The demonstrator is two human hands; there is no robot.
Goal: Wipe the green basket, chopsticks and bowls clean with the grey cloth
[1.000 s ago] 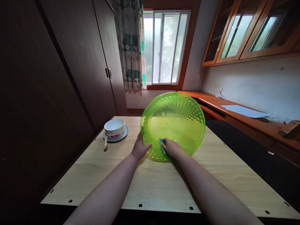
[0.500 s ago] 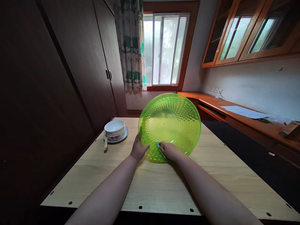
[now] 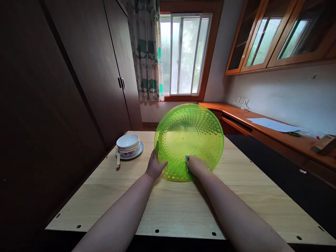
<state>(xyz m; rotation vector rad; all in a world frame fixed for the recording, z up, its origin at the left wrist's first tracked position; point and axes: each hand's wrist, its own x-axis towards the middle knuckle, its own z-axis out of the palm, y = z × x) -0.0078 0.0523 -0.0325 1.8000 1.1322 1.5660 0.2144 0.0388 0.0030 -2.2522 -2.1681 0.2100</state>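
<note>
A green basin [image 3: 183, 138] tipped on edge over the middle of a pale table [image 3: 162, 206].
The left hand [image 3: 156, 166] pinches its left side, thumb inside, other fingers mostly hidden behind; the right hand's [image 3: 196, 165] blurred fingers close on a bluish cloth [image 3: 187, 162] within the basin, which blocks part of the table's far edge. Well apart at left, stacked bowls [image 3: 128, 141] sit on a plate [image 3: 142, 148], chopsticks [image 3: 118, 161] beside them; at right, paper [image 3: 271, 125] lies on a brown desk [image 3: 235, 111].
</note>
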